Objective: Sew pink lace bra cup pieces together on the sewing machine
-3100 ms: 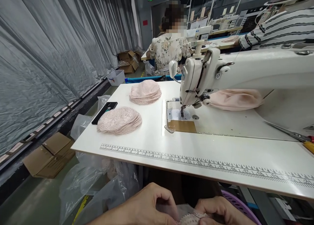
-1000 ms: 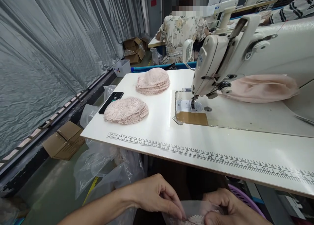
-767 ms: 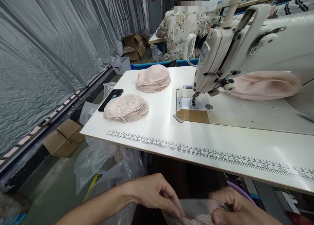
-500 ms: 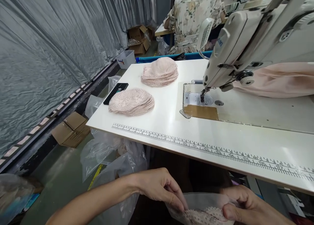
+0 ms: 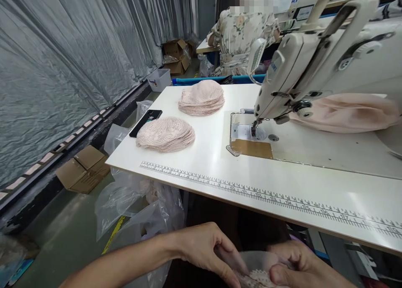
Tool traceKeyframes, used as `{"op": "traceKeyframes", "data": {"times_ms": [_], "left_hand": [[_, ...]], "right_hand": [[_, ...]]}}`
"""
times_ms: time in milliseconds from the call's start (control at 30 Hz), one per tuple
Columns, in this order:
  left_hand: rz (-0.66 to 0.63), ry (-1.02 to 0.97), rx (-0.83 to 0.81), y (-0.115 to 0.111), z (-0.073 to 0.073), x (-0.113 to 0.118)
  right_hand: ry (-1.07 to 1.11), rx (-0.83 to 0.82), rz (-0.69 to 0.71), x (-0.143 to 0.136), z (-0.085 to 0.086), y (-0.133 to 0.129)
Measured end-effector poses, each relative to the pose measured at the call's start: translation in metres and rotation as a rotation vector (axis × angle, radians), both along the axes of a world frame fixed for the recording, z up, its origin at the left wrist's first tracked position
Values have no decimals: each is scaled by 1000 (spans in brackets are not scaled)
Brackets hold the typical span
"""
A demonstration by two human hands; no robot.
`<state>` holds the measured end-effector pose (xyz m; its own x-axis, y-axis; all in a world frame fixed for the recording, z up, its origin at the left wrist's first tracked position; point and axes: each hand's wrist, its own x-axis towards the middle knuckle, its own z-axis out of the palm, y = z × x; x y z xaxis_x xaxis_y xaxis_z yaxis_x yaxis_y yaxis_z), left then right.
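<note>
Low in the head view, below the table's front edge, my left hand (image 5: 204, 250) and my right hand (image 5: 301, 265) are close together. Between them is a pale pink lace piece (image 5: 260, 276) with a translucent, film-like layer (image 5: 256, 259) around it; I cannot tell if that layer is sheer cloth or plastic. My left thumb and fingers pinch its left side. With the thumb on top, my right hand grips the right side. The lower part of the piece is cut off by the frame.
On the white table (image 5: 207, 162) lie two stacks of pink lace pieces, a nearer stack (image 5: 166, 135) and a farther stack (image 5: 202, 97), beside a black phone (image 5: 146, 122). A sewing machine (image 5: 282, 74) stands right, with pink fabric (image 5: 348, 112) behind. A person (image 5: 245, 37) sits beyond.
The view has shifted slightly, so the table and machine sit a little lower and further left. Both hands keep their hold on the lace piece, which shows less in the frame now.
</note>
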<state>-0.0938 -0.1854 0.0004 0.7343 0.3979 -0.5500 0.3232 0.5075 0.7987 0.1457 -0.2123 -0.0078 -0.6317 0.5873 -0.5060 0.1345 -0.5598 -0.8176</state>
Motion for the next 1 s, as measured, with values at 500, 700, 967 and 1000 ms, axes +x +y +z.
{"op": "traceKeyframes", "data": {"times_ms": [500,700,967,1000], "left_hand": [[60,12,-90,3,2,-6],[27,45,-18,2,5,-9],[29,107,-32,0,15,8],[41,96,-43,0,15,9]], "right_hand": [[48,38,17,-8,-7,-2],[47,88,51,-9,1,1],[64,53,53,-9,-2,1],[67,57,55,-8,-3,1]]}}
